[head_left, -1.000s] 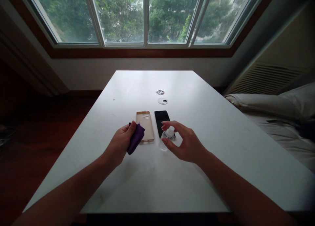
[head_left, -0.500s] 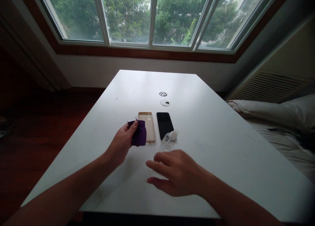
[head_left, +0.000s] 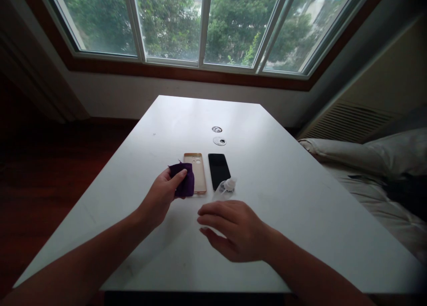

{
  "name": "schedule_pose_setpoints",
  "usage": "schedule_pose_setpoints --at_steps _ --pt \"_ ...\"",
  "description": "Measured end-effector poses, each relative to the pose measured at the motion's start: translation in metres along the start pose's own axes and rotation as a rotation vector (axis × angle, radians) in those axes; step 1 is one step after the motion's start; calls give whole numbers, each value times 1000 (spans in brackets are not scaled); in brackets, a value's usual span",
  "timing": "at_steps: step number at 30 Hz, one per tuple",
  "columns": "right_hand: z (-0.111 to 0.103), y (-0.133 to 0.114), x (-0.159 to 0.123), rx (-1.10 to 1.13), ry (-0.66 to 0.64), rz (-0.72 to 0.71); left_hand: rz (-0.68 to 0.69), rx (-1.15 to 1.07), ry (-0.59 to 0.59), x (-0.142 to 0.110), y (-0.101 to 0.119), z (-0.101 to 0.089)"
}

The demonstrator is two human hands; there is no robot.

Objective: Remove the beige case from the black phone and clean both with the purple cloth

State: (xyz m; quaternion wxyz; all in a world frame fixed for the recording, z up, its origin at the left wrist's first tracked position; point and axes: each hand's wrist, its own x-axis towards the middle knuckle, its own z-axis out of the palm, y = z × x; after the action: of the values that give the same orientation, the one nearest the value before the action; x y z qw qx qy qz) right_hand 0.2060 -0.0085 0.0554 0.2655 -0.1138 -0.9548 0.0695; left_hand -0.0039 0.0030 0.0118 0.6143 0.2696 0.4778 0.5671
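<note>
My left hand (head_left: 159, 195) is closed on a small purple cloth (head_left: 185, 185), with the thumb on top. The cloth hangs over the left edge of a tan phone case (head_left: 199, 177) that lies on the table. Beside the case, to its right, lies a black phone (head_left: 218, 168), screen dark. A clear bottle with a white pump top (head_left: 228, 184) overlaps the phone's near end in the view; its lower part is hidden behind my right hand (head_left: 233, 229). That hand hovers on the near side of the bottle, thumb and fingers apart, with nothing visible between them.
Two round inset pieces (head_left: 219, 141) show in the white table (head_left: 283, 217) beyond the phone. A window (head_left: 173, 26) is past the far edge. At the right is a light padded seat (head_left: 363, 163) with dark cloth on it.
The view has shifted slightly, so everything sits a little further left. My right hand's fingers have come closer together, and the thumb has moved up. The cloth stays in my left hand.
</note>
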Motion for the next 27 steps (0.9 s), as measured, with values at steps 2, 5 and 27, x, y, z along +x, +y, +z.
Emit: schedule_pose_setpoints --at_steps 2,5,27 --pt "-10 -1 1 -77 232 -22 -10 14 4 1 0 -1" --pt "-22 6 0 -270 444 93 -28 34 -2 2 -2 -3" --pt "4 40 -14 180 496 378 -27 -13 0 2 -3 0"
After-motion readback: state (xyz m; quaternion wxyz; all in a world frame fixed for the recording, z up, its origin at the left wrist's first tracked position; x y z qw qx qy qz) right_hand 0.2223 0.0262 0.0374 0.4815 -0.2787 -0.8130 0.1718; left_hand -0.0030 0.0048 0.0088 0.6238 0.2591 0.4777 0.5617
